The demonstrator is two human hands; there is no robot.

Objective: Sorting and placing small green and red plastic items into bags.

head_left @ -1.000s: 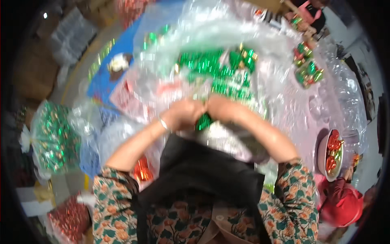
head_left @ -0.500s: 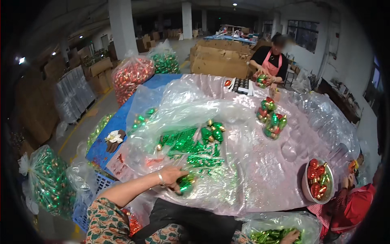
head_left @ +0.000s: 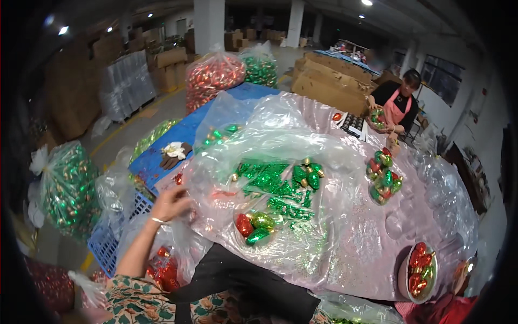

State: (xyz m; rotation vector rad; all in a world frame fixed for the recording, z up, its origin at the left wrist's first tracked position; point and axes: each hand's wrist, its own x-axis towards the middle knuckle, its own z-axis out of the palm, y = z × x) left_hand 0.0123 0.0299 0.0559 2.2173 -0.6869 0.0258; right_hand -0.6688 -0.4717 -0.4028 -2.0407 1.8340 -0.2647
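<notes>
My left hand (head_left: 172, 204) is lifted over the left edge of the table, its fingers loosely stretched out, with nothing visible in them. In front of me on the plastic sheet sits a clear container (head_left: 254, 229) holding red, dark green and light green glitter ornaments. Left of my lap, below that hand, a clear plastic bag (head_left: 186, 245) holds red glitter ornaments (head_left: 163, 271). My right hand is out of the picture. A bag with light green pieces (head_left: 345, 321) shows only slightly at the bottom edge.
Clear plastic sheeting (head_left: 334, 167) covers green ornaments (head_left: 308, 175) and glitter. Filled clear containers (head_left: 384, 186) stand to the right, near a bowl of ornaments (head_left: 420, 270). A glove (head_left: 175, 154) lies far left by a blue crate (head_left: 108, 245). A co-worker (head_left: 396, 102) handles a container opposite.
My left hand has left the container and moved left and up. The container now shows a red ornament beside the green ones. The view has shifted, and my right hand has gone out of it.
</notes>
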